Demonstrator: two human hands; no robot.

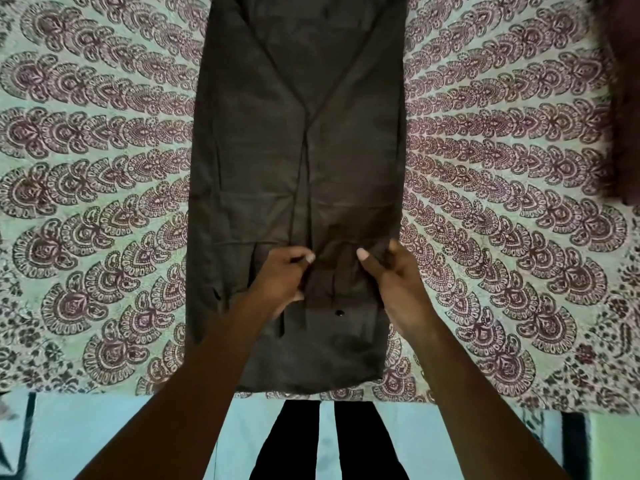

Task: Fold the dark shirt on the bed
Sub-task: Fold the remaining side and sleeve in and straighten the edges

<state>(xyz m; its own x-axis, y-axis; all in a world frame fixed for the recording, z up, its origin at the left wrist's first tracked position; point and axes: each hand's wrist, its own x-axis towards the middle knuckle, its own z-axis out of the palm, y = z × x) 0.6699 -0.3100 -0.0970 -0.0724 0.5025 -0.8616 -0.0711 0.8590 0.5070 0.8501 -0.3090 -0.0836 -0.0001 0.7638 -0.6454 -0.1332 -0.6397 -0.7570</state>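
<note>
**Both hands gripping the shirt's lower half**

Head view: you are looking down at the dark shirt, which is lying lengthwise on the bed as a long, narrow strip. Your left hand is curling its fingers and pinching a fold of the cloth. Just beside it, your right hand is bunching the fabric in its curled fingers, with the thumb lying straight on the cloth. A narrow band of shirt is showing between the two grips. Beyond your hands, two folded-in edges are meeting in a V and running as one seam toward the grip. Nearer you than the grip, a small button is showing, and the hem is reaching the bed's edge. Well out past your right hand, a reddish-brown cloth is lying at the frame's edge. Below your arms, your dark-clad legs are standing on a pale blue floor.
</note>
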